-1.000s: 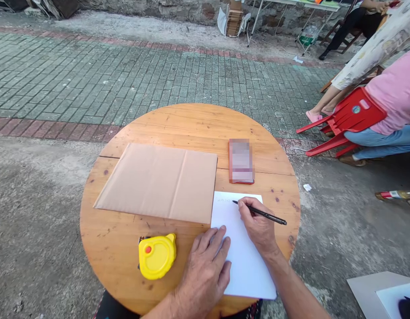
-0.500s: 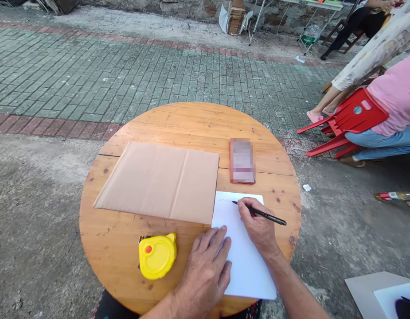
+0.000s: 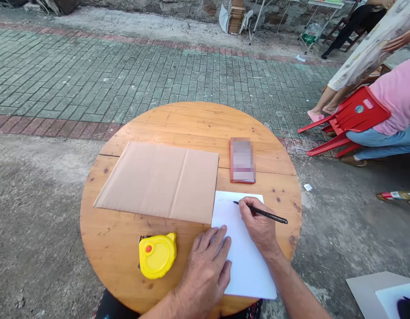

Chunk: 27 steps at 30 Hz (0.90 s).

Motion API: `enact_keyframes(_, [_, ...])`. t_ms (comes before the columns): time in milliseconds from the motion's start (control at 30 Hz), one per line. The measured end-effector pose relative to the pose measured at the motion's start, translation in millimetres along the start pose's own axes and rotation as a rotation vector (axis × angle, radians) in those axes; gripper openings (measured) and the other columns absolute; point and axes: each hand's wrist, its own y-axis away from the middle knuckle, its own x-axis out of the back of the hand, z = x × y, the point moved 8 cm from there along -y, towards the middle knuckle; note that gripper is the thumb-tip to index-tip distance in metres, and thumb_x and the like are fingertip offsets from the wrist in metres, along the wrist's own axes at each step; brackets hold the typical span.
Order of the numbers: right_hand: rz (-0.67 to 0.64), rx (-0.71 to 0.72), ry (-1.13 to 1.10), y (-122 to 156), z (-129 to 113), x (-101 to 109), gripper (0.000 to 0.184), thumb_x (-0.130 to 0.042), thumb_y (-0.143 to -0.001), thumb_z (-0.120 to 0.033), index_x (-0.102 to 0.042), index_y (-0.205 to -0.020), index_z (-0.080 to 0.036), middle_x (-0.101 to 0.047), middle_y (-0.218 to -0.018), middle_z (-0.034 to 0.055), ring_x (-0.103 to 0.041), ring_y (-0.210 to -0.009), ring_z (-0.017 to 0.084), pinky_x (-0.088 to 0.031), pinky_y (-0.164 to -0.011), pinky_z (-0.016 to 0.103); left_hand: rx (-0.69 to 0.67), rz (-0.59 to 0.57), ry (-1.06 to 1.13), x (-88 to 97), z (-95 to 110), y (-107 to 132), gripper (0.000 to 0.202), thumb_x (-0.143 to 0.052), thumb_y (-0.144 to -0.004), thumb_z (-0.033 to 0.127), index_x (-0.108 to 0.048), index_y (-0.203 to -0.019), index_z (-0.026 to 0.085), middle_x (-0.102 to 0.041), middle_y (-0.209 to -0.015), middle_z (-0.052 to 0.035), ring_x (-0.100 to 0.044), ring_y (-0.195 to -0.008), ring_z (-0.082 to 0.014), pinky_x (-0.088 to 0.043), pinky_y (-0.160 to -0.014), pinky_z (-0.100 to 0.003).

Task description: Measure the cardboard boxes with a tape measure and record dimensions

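Observation:
My right hand (image 3: 257, 226) grips a black pen (image 3: 262, 213) with its tip on the top of a white sheet of paper (image 3: 244, 261), beside a short line of writing. My left hand (image 3: 205, 270) lies flat, fingers stretched out, on the sheet's left edge. The sheet lies on a round wooden table (image 3: 191, 124). A yellow tape measure (image 3: 157, 255) sits just left of my left hand. A flat piece of brown cardboard (image 3: 160, 180) covers the table's left middle. A phone in a red case (image 3: 242, 160) lies beyond the paper.
Two people sit at the right, one on a red plastic chair (image 3: 344, 122). A bottle (image 3: 396, 196) lies on the ground at the right. A grey board with a white sheet (image 3: 380, 290) is at the bottom right. Paved ground surrounds the table.
The pen tip and my right hand have shifted slightly right along the written line. My left hand has stayed put.

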Motion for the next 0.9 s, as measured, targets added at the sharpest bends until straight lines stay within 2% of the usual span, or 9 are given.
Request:
enact_keyframes(200, [0.033, -0.083, -0.120, 0.7, 14.1, 6.9, 0.019, -0.057, -0.088, -0.035, -0.063, -0.078, -0.019, -0.053, -0.054, -0.0049, -0.047, -0.048, 0.011, -0.039, -0.047, 0.022, 0.004, 0.004, -0.008, 3.5, 2.0, -2.1, 0.041, -0.052, -0.083, 0.013, -0.061, -0.122, 0.013, -0.060, -0.135, -0.0103, -0.053, -0.117, -0.0296, -0.049, -0.091, -0.046])
enact_keyframes(500, [-0.008, -0.015, -0.026, 1.5, 7.8, 3.7, 0.020, -0.056, -0.090, -0.035, -0.066, -0.080, -0.020, -0.058, -0.059, -0.0024, -0.054, -0.053, 0.013, -0.044, -0.051, 0.023, 0.009, 0.005, -0.022, 2.7, 2.8, -2.8, 0.041, -0.053, -0.081, 0.013, -0.062, -0.121, 0.015, -0.060, -0.135, -0.0100, -0.052, -0.118, -0.0296, -0.048, -0.092, -0.045])
enact_keyframes(900, [-0.022, 0.039, 0.048, 0.7, 1.0, 1.1, 0.019, -0.056, -0.091, -0.033, -0.065, -0.080, -0.021, -0.062, -0.063, -0.0015, -0.055, -0.053, 0.013, -0.045, -0.053, 0.024, 0.008, 0.012, -0.020, 3.7, 2.6, -3.5, 0.040, -0.051, -0.082, 0.013, -0.063, -0.120, 0.015, -0.061, -0.134, -0.0098, -0.053, -0.117, -0.0292, -0.048, -0.091, -0.045])
